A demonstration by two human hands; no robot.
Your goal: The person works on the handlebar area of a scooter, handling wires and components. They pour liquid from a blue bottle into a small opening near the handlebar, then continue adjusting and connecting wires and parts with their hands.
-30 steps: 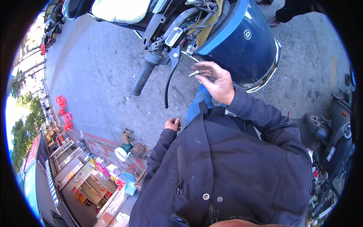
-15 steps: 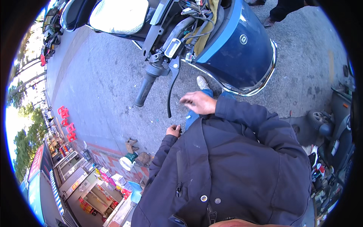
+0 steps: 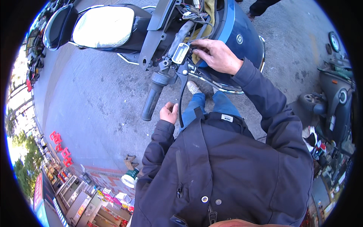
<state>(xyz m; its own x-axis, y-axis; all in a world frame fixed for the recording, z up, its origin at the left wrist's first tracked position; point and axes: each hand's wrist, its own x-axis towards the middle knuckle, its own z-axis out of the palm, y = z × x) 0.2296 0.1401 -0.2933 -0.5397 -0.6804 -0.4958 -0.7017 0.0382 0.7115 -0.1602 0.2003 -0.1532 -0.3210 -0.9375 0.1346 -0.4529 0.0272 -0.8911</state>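
Observation:
My right hand (image 3: 217, 56) reaches to the blue scooter’s (image 3: 242, 51) handlebar, fingertips closed just right of a small rectangular housing with a pale top (image 3: 180, 53), beside loose wiring (image 3: 191, 16) and a yellow cloth (image 3: 208, 13). What those fingertips grip is hidden. My left hand (image 3: 169, 112) hangs low between the black rubber grip (image 3: 150, 103) and the curved brake lever (image 3: 182, 89), fingers curled; I cannot make out anything in it.
Another person’s dark trouser leg (image 3: 261, 8) stands at top right. A grey scooter (image 3: 332, 109) is parked at right. Red barriers (image 3: 60, 147), a small wooden stool (image 3: 130, 162) and a green-and-white container (image 3: 130, 178) stand at lower left on the pavement (image 3: 87, 106).
My right hand first held a small silver piece, dropped toward my leg, then rose to the handlebar; the piece is out of sight. My left hand has moved up slightly.

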